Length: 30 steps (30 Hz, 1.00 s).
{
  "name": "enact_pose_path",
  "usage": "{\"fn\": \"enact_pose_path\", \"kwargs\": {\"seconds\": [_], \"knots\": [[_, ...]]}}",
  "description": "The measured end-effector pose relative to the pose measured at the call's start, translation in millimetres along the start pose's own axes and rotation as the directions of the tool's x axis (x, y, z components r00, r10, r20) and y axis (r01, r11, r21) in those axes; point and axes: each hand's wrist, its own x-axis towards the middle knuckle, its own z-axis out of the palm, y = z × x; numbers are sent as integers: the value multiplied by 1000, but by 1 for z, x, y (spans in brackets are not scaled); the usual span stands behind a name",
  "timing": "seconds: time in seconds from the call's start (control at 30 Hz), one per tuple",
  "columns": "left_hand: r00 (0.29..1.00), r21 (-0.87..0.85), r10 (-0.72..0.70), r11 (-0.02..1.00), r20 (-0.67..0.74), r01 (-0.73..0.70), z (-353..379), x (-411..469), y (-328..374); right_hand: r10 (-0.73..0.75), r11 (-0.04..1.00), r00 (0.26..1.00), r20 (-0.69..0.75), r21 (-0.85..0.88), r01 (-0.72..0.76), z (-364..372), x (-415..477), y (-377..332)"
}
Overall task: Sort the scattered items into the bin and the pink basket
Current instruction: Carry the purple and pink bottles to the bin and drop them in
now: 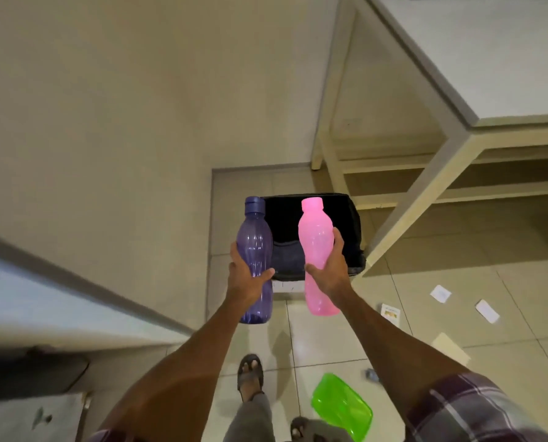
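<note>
My left hand (245, 275) grips a translucent purple bottle (255, 247) around its middle, cap pointing away from me. My right hand (328, 269) grips a pink bottle (315, 237) the same way. Both bottles hang upright in the air over the near edge of a black-lined bin (352, 218) that stands on the tiled floor by the wall. The bin's dark inside shows between and behind the bottles. The pink basket is not in view.
A cream table frame (426, 186) stands right of the bin. Paper scraps (440, 293) and a small packet (390, 314) lie on the floor at right. A green plastic lid (343, 406) lies near my feet. A wall and a ledge (75, 282) are at left.
</note>
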Motion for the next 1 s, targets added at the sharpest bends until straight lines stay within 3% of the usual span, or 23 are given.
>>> {"fn": "enact_pose_path", "kwargs": {"seconds": [0.3,0.57,0.83,1.0], "knots": [[975,-1,-87,996,203,89,16,112,21,157,987,985,-66,-30,-159,33,85,-25],[919,84,-287,958,271,275,68,198,7,294,953,955,25,-77,-292,44,177,3],[853,225,-464,881,239,416,134,288,-25,425,901,894,139,-153,-405,65,284,51],[760,268,-614,785,214,559,190,348,-68,495,856,853,168,-261,-446,90,344,116]]}}
